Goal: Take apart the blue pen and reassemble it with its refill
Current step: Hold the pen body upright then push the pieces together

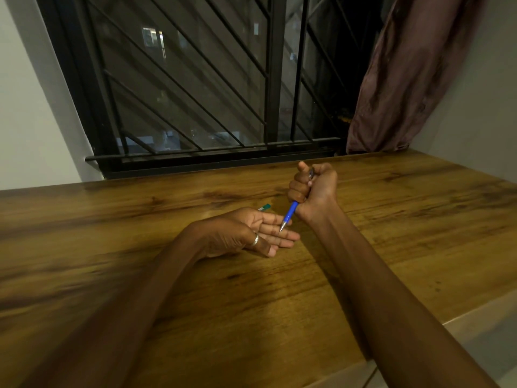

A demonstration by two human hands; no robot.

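Observation:
My right hand (pixel 312 191) grips the blue pen (pixel 289 215) in a fist, thumb up over its top end. The pen slants down to the left, and its metal tip touches the fingers of my left hand (pixel 251 233). That left hand rests on the wooden table (pixel 195 289) with the palm up and the fingers straight, a ring on the thumb. Most of the pen's barrel is hidden inside the fist; only the blue grip and the tip show below it.
A small green and white object (pixel 265 207) lies on the table just behind my left hand. A barred window (pixel 195 93) runs along the table's far edge, with a brown curtain (pixel 405 79) at the right. The table's front edge is at the lower right.

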